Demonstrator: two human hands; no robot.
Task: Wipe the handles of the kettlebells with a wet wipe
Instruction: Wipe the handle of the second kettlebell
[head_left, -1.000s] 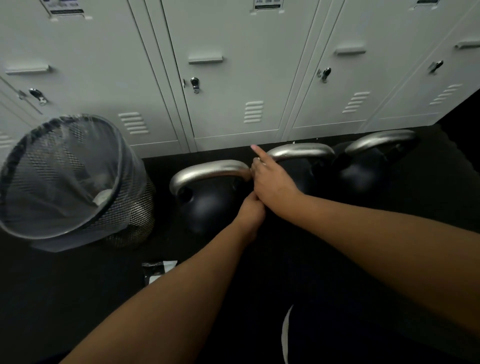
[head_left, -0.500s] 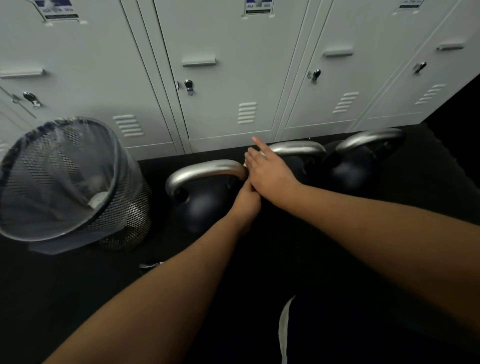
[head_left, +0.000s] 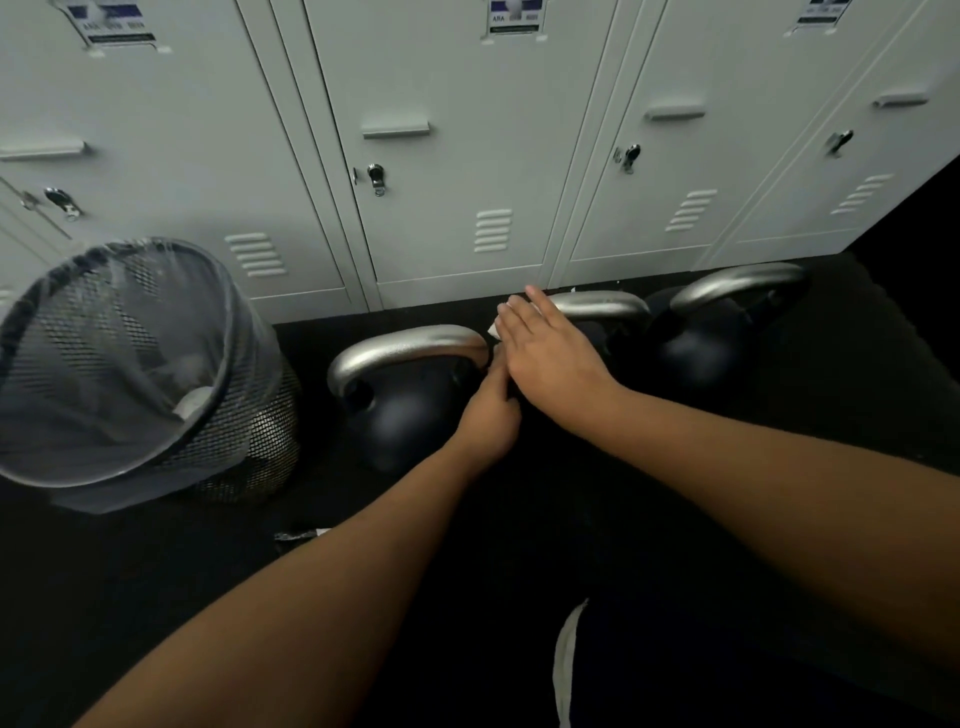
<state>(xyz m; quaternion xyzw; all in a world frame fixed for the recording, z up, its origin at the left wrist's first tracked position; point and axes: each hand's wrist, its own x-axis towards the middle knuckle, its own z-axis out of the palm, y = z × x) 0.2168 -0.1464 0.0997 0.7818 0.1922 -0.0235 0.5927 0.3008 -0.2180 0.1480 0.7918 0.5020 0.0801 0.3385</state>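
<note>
Three kettlebells (head_left: 405, 415) on floor (head_left: 156, 597) by lockers (head_left: 457, 156). Right hand (head_left: 550, 358) flat, fingers (head_left: 524, 319) straight, together, pressing wipe (head_left: 493, 326) on left end of middle handle (head_left: 602, 304). Left hand (head_left: 488, 410) at right end of first handle (head_left: 410, 345); its fingers hidden, cannot tell. Risk: unpinched wipe slips or bunches, underside missed.

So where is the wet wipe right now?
Head view, centre: the wet wipe peeks out white under the fingers of the right hand, between the left kettlebell handle and the middle kettlebell handle.
</note>
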